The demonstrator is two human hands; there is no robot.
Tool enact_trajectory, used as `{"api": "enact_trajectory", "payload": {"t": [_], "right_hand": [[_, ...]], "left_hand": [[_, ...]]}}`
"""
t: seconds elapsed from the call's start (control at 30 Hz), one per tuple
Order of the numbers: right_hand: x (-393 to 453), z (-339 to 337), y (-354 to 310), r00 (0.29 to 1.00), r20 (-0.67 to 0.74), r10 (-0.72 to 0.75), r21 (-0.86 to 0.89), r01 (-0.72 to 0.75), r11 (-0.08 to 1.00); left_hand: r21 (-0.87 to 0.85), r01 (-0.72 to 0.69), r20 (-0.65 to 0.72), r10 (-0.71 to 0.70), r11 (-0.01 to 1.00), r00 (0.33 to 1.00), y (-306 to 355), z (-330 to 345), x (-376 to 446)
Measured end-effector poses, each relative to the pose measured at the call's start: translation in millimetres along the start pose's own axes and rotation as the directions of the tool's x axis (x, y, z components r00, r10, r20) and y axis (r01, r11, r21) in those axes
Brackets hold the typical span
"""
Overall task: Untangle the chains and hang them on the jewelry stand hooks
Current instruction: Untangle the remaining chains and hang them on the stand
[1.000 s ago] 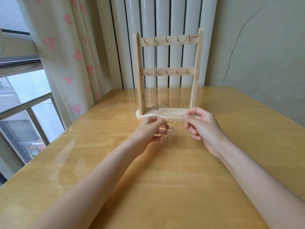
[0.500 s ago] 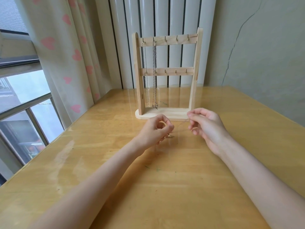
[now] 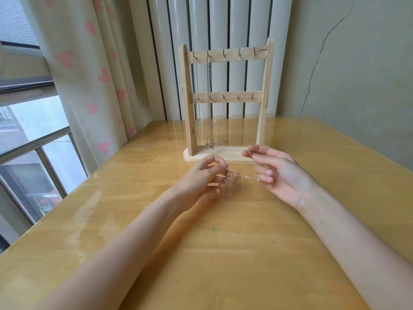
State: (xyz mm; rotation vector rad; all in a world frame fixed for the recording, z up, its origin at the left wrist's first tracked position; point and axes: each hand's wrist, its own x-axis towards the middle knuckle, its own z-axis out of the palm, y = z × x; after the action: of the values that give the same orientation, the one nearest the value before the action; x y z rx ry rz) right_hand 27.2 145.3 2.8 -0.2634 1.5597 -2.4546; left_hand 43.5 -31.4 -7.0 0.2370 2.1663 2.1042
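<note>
Two bare forearms reach over a glossy wooden table [image 3: 223, 253]. The left hand [image 3: 201, 175] curls, fingertips pinched on a blurred, tangled bunch of fine chain [image 3: 233, 175]. The right hand [image 3: 277, 171], palm turned inward, pinches the same chain between thumb and forefinger, thin strands stretched between both grips. The links are too fine to make out. Just beyond the hands stands a pale wooden jewelry stand [image 3: 225, 99], two hung chains [image 3: 209, 97] dangling from its top-rail hooks
</note>
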Motion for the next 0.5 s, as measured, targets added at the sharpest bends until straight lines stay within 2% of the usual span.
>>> {"api": "enact_trajectory", "payload": {"t": [0.13,0.23,0.33,0.4,0.5], "right_hand": [[0.1,0.8,3.4,1.000,0.026,-0.008,-0.069,0.010,0.998],[-0.3,2.6,8.2,1.000,-0.018,-0.020,-0.296,0.013,0.955],[-0.3,4.4,14.2,0.998,-0.017,-0.060,-0.552,0.041,0.833],[-1.2,5.8,15.6,0.997,0.024,-0.068,-0.623,0.068,0.779],[-4.9,8.1,15.9,0.984,0.176,0.008,-0.652,0.111,0.750]], "left_hand": [[0.120,-0.116,-0.056,0.123,0.986,0.991,0.7,4.9,-0.2],[0.169,-0.155,-0.067,0.168,0.973,0.984,1.7,6.6,-0.5],[0.219,-0.168,-0.059,0.185,0.961,0.981,2.5,6.3,-0.9],[0.233,-0.176,-0.039,0.190,0.956,0.981,3.1,6.9,-1.7],[0.259,-0.209,-0.003,0.217,0.943,0.976,4.5,8.3,-3.2]]}}
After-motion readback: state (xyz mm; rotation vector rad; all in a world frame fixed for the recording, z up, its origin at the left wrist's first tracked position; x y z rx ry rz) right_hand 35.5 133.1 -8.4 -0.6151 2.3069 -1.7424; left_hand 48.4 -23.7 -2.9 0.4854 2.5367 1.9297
